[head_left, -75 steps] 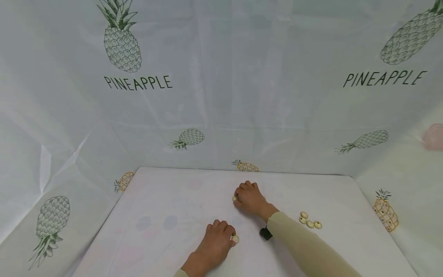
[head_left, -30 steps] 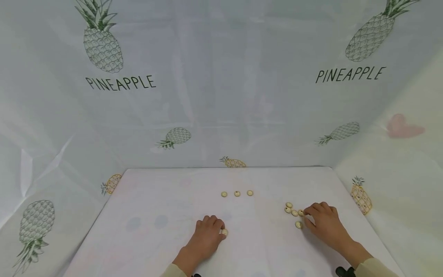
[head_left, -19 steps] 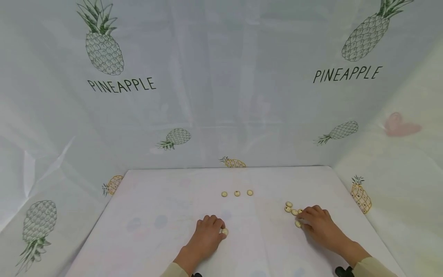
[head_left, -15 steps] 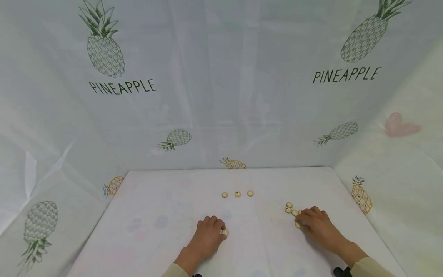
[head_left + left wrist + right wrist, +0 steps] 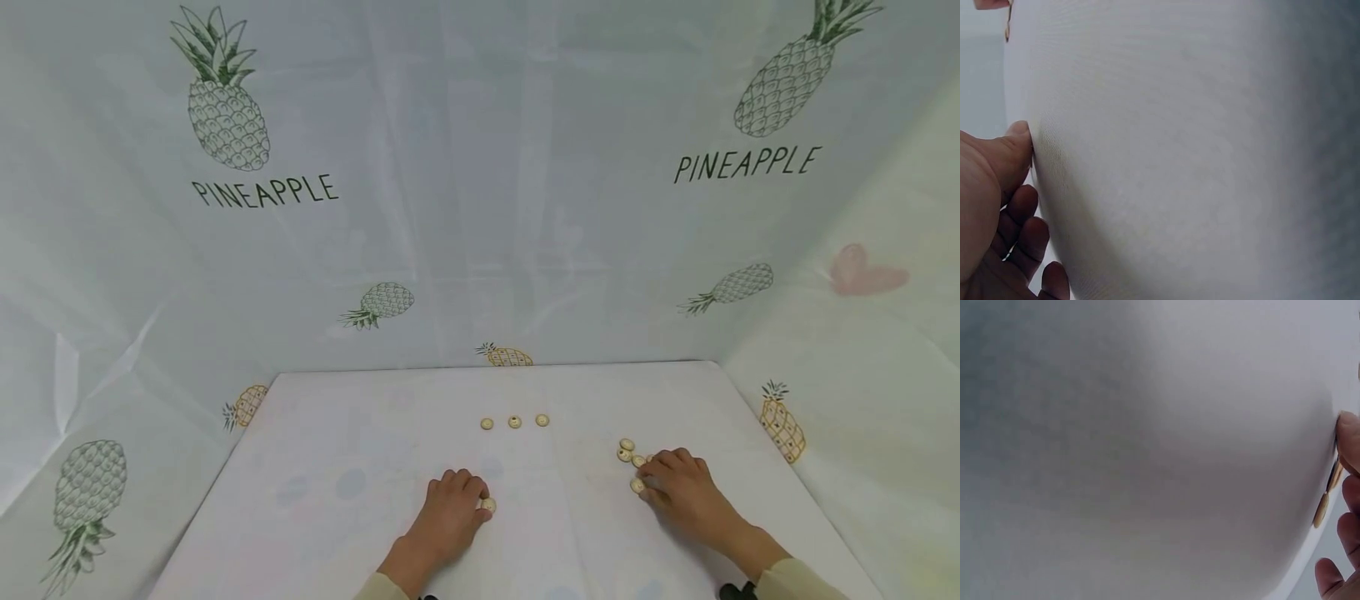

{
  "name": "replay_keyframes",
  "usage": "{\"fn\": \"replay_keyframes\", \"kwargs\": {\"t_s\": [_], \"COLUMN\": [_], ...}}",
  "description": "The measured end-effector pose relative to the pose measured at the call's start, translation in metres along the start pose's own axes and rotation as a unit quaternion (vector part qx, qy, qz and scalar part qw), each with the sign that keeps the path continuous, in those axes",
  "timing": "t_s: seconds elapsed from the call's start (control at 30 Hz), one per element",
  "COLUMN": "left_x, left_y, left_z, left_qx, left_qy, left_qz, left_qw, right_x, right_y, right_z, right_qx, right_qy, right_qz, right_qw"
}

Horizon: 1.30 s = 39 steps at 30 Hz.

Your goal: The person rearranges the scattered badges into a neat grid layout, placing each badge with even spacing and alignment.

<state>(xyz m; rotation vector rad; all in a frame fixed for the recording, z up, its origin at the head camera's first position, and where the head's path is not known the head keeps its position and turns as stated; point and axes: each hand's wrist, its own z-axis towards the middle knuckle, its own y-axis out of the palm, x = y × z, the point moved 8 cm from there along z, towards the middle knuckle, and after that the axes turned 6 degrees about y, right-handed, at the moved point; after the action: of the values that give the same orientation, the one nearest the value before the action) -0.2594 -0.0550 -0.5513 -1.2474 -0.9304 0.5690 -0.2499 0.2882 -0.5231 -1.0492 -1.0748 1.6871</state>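
Note:
In the head view, my left hand (image 5: 450,512) rests on the white table and pinches a small cream button (image 5: 488,505) between thumb and forefinger. To the right, my right hand (image 5: 690,493) pinches another cream button (image 5: 637,485) at its fingertips, low on the tabletop. Just beyond those fingers lies a small cluster of buttons (image 5: 625,454), one partly hidden by the forefinger. The left wrist view catches the left thumb (image 5: 1013,150) and curled fingers. In the right wrist view, the right hand (image 5: 1349,487) is cut off by the edge.
Three buttons lie spaced in a row farther back, the middle one (image 5: 514,422) included. The white table (image 5: 360,567) ends at a back wall of pineapple-printed cloth (image 5: 465,208). Similar cloth hangs at both sides.
My right hand has gone from the back row to the cluster at the right and now draws a button slightly left. A third button shows in the row. My left hand keeps its hold.

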Motion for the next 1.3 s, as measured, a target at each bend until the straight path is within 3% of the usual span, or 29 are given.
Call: {"fn": "replay_keyframes", "kwargs": {"t_s": [0.23,0.43,0.63,0.8,1.03,1.3], "left_x": [0.001,0.0,0.0,0.0,-0.002,-0.003], "left_y": [-0.002,-0.001,-0.001,-0.001,-0.001,0.0], "left_z": [0.0,0.0,0.0,0.0,0.001,0.002], "left_qx": [0.004,0.002,0.009,0.012,0.01,0.001], "left_qy": [0.001,-0.001,0.002,0.007,0.006,0.002], "left_qz": [0.005,0.005,0.01,0.008,0.014,0.011], "left_qw": [1.0,1.0,0.9999,0.9999,0.9998,0.9999], "right_x": [-0.002,-0.006,-0.012,-0.014,-0.027,-0.05], "right_y": [0.002,0.0,-0.001,-0.003,-0.003,0.008], "right_z": [0.003,0.003,0.005,0.01,0.031,0.064], "right_qx": [-0.009,0.034,0.097,0.117,0.109,0.076], "right_qy": [-0.009,-0.057,-0.135,-0.182,-0.195,-0.174], "right_qz": [-0.017,-0.043,-0.072,-0.081,-0.093,-0.08], "right_qw": [0.9998,0.9969,0.9834,0.973,0.9702,0.9785]}}
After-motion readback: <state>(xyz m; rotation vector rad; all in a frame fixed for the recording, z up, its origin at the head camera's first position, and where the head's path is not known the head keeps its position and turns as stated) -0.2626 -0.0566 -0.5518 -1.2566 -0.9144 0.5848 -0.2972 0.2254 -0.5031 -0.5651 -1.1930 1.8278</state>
